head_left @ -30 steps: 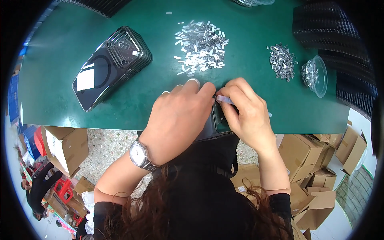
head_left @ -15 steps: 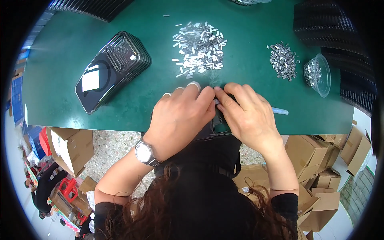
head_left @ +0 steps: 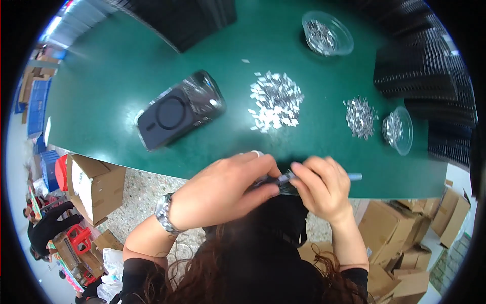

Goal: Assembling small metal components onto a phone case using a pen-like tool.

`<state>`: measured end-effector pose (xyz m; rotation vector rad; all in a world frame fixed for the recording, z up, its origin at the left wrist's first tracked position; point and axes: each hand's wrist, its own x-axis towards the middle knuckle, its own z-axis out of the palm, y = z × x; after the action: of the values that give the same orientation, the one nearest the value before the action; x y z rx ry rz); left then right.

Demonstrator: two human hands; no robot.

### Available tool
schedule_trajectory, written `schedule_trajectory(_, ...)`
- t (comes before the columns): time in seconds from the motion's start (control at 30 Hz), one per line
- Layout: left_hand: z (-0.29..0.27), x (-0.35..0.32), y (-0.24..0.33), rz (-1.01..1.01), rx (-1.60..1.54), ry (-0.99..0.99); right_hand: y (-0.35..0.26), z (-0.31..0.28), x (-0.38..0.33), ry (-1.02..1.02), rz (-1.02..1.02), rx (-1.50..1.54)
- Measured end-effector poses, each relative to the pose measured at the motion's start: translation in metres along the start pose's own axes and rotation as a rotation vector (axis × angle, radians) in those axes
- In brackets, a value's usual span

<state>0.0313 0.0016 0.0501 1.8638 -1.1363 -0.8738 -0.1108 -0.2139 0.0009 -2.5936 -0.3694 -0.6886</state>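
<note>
At the table's front edge, my left hand (head_left: 228, 185) is closed, thumb and fingers pinching a dark, glossy phone case (head_left: 288, 190) that is mostly covered by both hands. My right hand (head_left: 324, 187) grips a slim pale-blue pen-like tool (head_left: 355, 177). One end of this tool sticks out to the right of the hand, while the other meets the case between my fingertips. Farther off lies a loose pile of small silvery strips (head_left: 276, 104). To its left rests a stack of clear-edged phone cases (head_left: 174, 114) with a dark ring on the top one.
Right of the strips are a pile of smaller metal pieces (head_left: 360, 119) and a clear tub (head_left: 405, 131) of them. Another clear tub (head_left: 344, 40) stands at the back. Black stacked trays (head_left: 415, 76) line the right side; cardboard boxes (head_left: 387, 233) sit below the table.
The view has shifted, so the table's things appear lower and a back tub shows fully. My left hand has turned, with its thumb now stretched along the case; the tool's working end now shows.
</note>
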Motion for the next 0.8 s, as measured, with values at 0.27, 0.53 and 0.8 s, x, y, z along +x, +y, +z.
schedule_trajectory(0.27,-0.019,-0.044,-0.006,-0.336,-0.349,-0.136,-0.013,0.004,0.015,0.264,-0.041,0.006)
schedule_trajectory(0.53,-0.090,-0.044,-0.043,-0.068,0.809,0.586,0.017,0.028,-0.015,0.101,0.318,-0.114)
schedule_trajectory(0.8,-0.081,-0.049,-0.048,-0.136,0.658,0.468,0.019,0.022,-0.035,0.062,0.441,-0.023)
